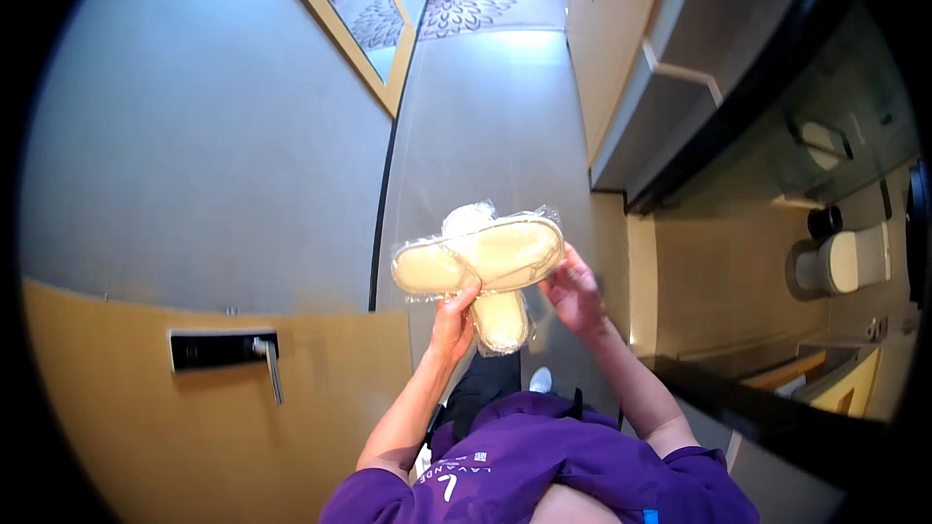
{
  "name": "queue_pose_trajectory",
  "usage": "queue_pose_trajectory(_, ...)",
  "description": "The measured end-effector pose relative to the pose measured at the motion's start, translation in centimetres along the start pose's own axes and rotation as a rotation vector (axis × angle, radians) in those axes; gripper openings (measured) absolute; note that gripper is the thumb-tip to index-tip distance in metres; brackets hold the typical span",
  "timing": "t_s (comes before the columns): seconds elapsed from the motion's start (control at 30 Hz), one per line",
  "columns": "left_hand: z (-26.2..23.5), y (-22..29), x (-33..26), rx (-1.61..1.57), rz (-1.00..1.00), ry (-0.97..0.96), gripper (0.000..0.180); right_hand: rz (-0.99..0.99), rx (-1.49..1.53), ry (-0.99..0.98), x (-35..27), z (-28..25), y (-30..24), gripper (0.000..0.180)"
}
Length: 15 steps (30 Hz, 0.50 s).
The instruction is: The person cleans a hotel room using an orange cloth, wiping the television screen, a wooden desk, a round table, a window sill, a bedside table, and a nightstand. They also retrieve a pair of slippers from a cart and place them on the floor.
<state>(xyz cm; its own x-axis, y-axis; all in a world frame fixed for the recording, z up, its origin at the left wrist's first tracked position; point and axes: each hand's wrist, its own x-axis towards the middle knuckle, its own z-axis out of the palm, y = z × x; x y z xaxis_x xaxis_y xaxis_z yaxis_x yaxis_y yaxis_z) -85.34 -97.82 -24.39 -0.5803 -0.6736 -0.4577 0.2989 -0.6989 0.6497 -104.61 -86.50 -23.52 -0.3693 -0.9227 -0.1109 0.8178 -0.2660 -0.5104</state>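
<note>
Two sets of cream slippers in clear, crinkled plastic lie crossed over each other in front of my body. The upper wrapped slippers [516,250] stretch left to right. Beneath them, the lower wrapped slippers [502,322] point toward me, with their far end showing behind the upper ones. My left hand [452,324] is closed around both where they cross, its thumb on top. At the right end of the upper slippers, my right hand [575,295] has its fingers bent against the wrapped edge; part of the fingers is hidden.
A wooden door [320,408] with a black lock plate and silver handle [271,369] stands at my left. A framed mirror [374,24] hangs on the left wall. Patterned carpet [476,5] lies ahead. On the right, a bathroom holds a toilet [843,264] and a black bin [824,222].
</note>
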Motion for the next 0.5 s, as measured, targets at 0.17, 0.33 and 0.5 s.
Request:
queue_pose_trajectory(0.17,2.6,7.1,12.2,0.157,0.036,-0.01,0.048,0.086,0.022,0.248,14.8,0.6,0.5,0.048)
queue_pose_trajectory(0.33,3.0,13.3,23.0,0.393,-0.135,-0.138,0.039,0.112,0.177,0.32,27.0,-1.0,-4.8,0.04)
queue_pose_trajectory(0.5,5.1,19.1,34.0,0.507,0.04,-0.204,0.041,-0.129,0.173,0.411,39.5,-3.8,-13.1,0.043)
